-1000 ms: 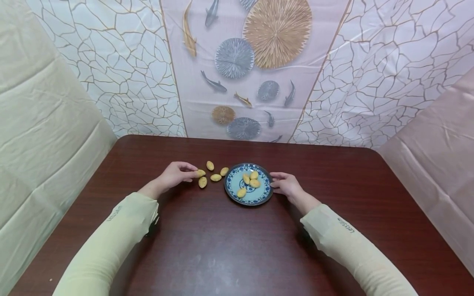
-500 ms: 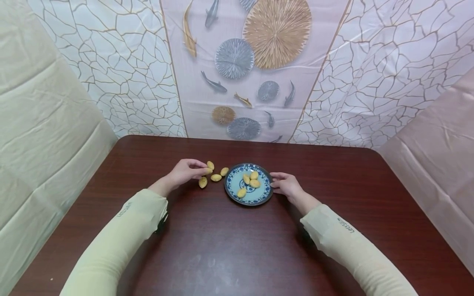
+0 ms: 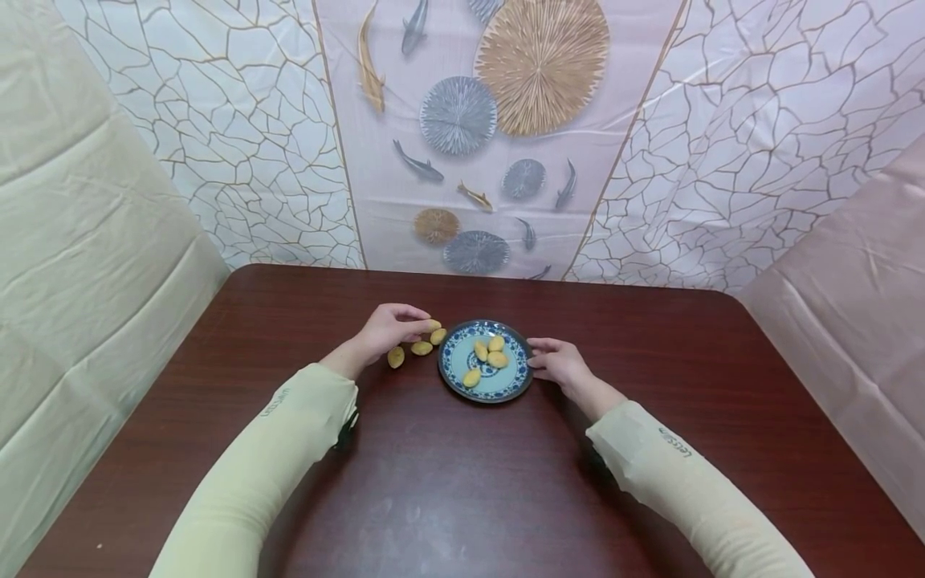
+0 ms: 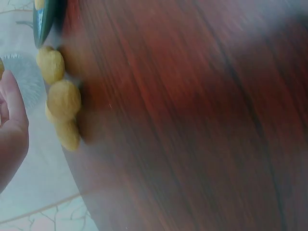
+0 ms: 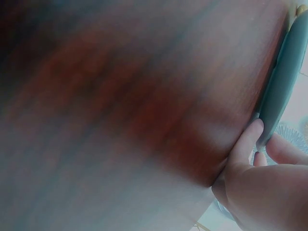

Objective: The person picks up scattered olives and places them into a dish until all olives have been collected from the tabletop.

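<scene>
In the head view my left hand [image 3: 386, 331] pinches a small yellow oval piece [image 3: 433, 325], like a little fruit or potato, between thumb and fingertips. It hovers just left of a blue-and-white patterned plate [image 3: 450, 377]. Only a sliver of that held piece [image 4: 1, 67] shows at the edge of the left wrist view. Below and beside this hand, loose yellow pieces [image 3: 421, 348] lie on the table; another is hidden behind the hand. Several more yellow pieces [image 3: 497, 360] rest on the plate. My right hand [image 5: 267, 183] grips the plate's right rim between thumb and fingers.
A dark reddish-brown wooden table [image 3: 462, 482] spreads under everything. Patterned cloth [image 3: 477, 177] hangs behind its far edge, with pale padded cloth [image 3: 87, 241] at the left side and more cloth [image 3: 867, 265] at the right.
My left hand has moved rightward toward the plate, carrying the yellow oval piece over the loose ones. The right hand and the plate have stayed in place.
</scene>
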### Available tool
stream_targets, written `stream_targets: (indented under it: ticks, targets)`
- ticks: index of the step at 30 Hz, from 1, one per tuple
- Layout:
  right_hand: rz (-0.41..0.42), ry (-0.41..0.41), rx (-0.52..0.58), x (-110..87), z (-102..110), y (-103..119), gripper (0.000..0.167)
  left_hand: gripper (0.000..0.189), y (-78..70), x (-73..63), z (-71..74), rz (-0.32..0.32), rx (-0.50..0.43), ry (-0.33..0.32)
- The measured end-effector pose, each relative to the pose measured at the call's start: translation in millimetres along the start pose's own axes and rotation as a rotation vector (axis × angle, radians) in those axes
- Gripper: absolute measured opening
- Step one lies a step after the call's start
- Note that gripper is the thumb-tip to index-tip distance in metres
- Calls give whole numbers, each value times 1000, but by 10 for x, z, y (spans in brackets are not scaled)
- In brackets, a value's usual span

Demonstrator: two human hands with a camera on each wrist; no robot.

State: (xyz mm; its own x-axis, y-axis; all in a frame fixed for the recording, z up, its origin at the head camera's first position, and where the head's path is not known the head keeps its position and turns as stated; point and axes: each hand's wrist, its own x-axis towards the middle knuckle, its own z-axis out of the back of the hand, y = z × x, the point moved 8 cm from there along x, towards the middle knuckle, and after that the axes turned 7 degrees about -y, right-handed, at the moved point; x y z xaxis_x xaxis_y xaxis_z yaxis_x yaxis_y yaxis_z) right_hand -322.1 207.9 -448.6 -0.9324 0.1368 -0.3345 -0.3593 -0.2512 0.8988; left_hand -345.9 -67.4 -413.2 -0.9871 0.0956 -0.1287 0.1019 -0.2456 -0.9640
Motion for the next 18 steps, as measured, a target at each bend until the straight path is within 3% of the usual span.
stream_targets:
  ticks: [8, 18]
  targets:
    - [-12, -2, 4, -11, -4, -3, 48, 33, -25, 3, -178, -8, 69, -2]
    - [-12, -1, -9, -15, 7, 7, 47, 28, 32, 26, -393, 18, 58, 67]
